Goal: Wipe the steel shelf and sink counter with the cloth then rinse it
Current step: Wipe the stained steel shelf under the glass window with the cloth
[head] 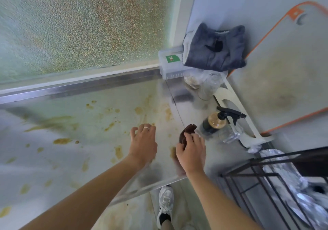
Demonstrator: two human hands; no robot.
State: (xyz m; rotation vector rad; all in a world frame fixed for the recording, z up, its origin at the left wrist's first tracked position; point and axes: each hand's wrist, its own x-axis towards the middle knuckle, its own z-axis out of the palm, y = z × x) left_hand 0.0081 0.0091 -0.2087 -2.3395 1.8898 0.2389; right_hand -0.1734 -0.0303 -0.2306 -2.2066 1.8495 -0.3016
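Dark brown cloth (186,133) held in your right grip (191,151); left grip (143,141) open, empty. Wipe stained steel shelf (88,123) toward nine o'clock, pressing flat.

Soft daylight through the frosted window (79,25), motion blur, wide-angle bending at edges.

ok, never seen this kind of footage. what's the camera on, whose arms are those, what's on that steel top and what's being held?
One picture, from a wide-angle camera on a person's head, looking down; no robot. The two bare arms are that person's own. The right hand grips a dark brown cloth. The left hand, with a ring, hovers open and holds nothing. Beneath lies the steel shelf, spattered with yellow-brown stains. At its right end stand a spray bottle and clear jars; behind them a grey towel rests on a clear box. A board with an orange edge leans on the right. Frosted glass is behind.
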